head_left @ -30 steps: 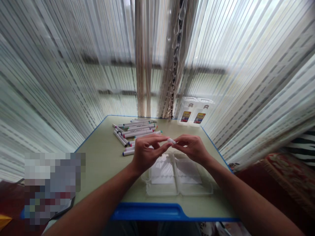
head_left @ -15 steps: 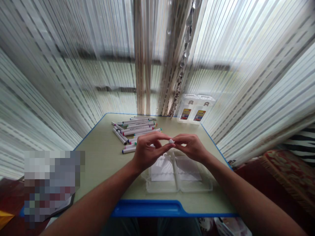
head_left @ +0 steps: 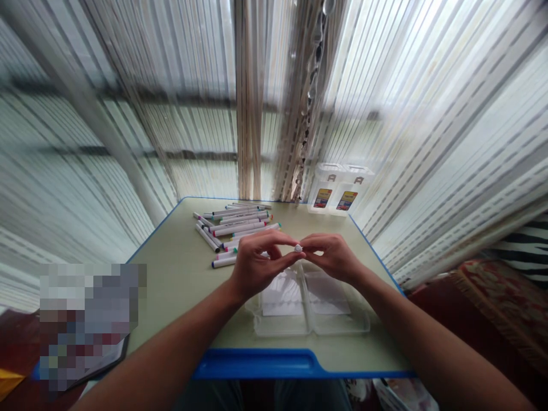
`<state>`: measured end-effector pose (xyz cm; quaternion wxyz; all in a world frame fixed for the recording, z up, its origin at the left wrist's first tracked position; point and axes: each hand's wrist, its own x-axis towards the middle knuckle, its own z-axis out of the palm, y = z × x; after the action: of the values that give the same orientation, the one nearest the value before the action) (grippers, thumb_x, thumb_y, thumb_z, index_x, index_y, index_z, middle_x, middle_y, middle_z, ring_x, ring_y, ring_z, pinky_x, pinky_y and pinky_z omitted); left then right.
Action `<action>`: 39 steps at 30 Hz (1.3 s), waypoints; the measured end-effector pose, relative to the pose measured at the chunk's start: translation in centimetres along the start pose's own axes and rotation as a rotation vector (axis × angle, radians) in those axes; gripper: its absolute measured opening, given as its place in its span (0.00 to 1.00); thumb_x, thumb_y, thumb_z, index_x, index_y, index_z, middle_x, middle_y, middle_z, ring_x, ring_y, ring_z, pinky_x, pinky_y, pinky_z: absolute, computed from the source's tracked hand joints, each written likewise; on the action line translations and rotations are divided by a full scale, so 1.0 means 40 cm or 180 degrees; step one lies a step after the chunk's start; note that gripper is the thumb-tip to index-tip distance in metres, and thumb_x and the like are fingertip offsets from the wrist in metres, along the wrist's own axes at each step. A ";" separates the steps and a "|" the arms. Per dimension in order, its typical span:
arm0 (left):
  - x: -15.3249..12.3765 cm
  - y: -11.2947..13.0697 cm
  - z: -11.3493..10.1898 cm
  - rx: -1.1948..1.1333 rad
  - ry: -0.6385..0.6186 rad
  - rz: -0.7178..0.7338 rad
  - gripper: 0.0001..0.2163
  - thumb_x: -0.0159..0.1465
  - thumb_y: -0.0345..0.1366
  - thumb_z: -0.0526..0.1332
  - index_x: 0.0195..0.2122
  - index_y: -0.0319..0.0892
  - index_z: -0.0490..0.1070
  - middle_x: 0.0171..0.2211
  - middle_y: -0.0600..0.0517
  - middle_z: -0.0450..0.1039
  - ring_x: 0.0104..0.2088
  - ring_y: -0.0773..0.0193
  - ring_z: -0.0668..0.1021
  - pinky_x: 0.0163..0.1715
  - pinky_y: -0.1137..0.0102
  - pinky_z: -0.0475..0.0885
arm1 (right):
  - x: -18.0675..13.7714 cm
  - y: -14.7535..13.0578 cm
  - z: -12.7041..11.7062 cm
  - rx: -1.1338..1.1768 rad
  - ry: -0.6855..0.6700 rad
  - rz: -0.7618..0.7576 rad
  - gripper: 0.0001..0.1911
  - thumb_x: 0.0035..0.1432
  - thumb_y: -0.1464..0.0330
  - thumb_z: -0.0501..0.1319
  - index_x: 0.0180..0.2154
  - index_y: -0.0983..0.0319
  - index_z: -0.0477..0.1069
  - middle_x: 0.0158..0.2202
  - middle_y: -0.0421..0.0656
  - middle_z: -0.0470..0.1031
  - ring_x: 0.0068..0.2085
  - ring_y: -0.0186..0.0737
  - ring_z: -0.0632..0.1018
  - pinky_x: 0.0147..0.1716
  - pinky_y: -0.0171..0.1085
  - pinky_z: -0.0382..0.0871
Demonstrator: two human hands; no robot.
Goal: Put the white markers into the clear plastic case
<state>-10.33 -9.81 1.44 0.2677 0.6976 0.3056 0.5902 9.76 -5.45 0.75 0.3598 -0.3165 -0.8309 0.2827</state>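
My left hand [head_left: 256, 261] and my right hand [head_left: 331, 256] meet above the table, fingertips pinched together. Between them is a small white round-ended thing [head_left: 298, 248], pointing at me; its kind cannot be made out, and the fingers hide most of it. Beneath the hands lies an open clear plastic case [head_left: 280, 326] with two halves. A white sheet [head_left: 280, 302] lies in its left half and another white sheet [head_left: 329, 301] in the right. Beyond my left hand, several white markers [head_left: 240, 228] with coloured ends are spread in a loose pile, partly covered by that hand.
At the table's back right corner stands a clear handled case [head_left: 338, 191] with two yellow-and-dark labels. The table [head_left: 166, 279] has a blue rim and a blue front recess [head_left: 257, 363]. String curtains [head_left: 192, 68] hang behind. Patterned fabric [head_left: 505, 302] is at right.
The white thing between my fingertips has turned slightly, showing a rounder end. Both hands stay in nearly the same place; the curtains have shifted.
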 end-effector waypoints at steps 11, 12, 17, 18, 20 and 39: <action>0.000 0.000 -0.002 -0.0003 -0.0007 0.0030 0.10 0.53 0.36 0.72 0.35 0.38 0.80 0.34 0.46 0.79 0.20 0.72 0.74 0.17 0.77 0.71 | 0.001 -0.001 0.001 0.0055 -0.0024 -0.0012 0.09 0.57 0.65 0.65 0.39 0.60 0.82 0.34 0.46 0.82 0.33 0.40 0.81 0.33 0.34 0.74; -0.001 -0.001 -0.002 -0.0004 -0.0007 0.0029 0.10 0.53 0.36 0.72 0.35 0.38 0.80 0.34 0.46 0.79 0.20 0.72 0.74 0.17 0.77 0.71 | 0.001 -0.001 0.001 0.0060 -0.0032 -0.0014 0.09 0.57 0.65 0.65 0.39 0.60 0.82 0.34 0.46 0.82 0.33 0.40 0.81 0.33 0.34 0.74; -0.001 -0.003 -0.001 -0.0013 0.0000 0.0027 0.11 0.53 0.37 0.72 0.35 0.38 0.80 0.34 0.45 0.79 0.20 0.72 0.74 0.17 0.77 0.72 | 0.000 0.000 0.000 0.0061 -0.0064 0.0021 0.10 0.58 0.63 0.65 0.39 0.60 0.82 0.34 0.46 0.82 0.33 0.40 0.81 0.33 0.35 0.75; -0.001 -0.003 -0.001 -0.0020 0.0002 0.0032 0.11 0.53 0.38 0.72 0.35 0.38 0.80 0.34 0.45 0.79 0.20 0.72 0.74 0.17 0.77 0.71 | 0.000 -0.001 0.000 0.0063 -0.0070 0.0024 0.10 0.58 0.63 0.65 0.39 0.60 0.82 0.34 0.46 0.82 0.33 0.40 0.81 0.33 0.35 0.75; -0.001 -0.003 -0.001 -0.0014 -0.0011 0.0046 0.10 0.53 0.37 0.72 0.35 0.38 0.80 0.34 0.45 0.79 0.20 0.73 0.74 0.17 0.78 0.71 | 0.000 -0.002 0.000 0.0056 -0.0084 0.0015 0.10 0.58 0.64 0.65 0.39 0.60 0.82 0.34 0.46 0.82 0.33 0.40 0.81 0.33 0.34 0.75; -0.004 -0.003 -0.004 0.0144 -0.0214 0.0456 0.09 0.55 0.31 0.71 0.37 0.39 0.79 0.34 0.47 0.79 0.22 0.72 0.74 0.20 0.77 0.71 | 0.003 0.002 0.000 -0.0011 0.0004 -0.0063 0.09 0.58 0.68 0.63 0.40 0.60 0.81 0.35 0.46 0.82 0.36 0.41 0.81 0.36 0.35 0.75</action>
<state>-10.50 -9.85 1.28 0.2191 0.7430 0.2590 0.5769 9.73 -5.30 0.76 0.3626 -0.3090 -0.8343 0.2775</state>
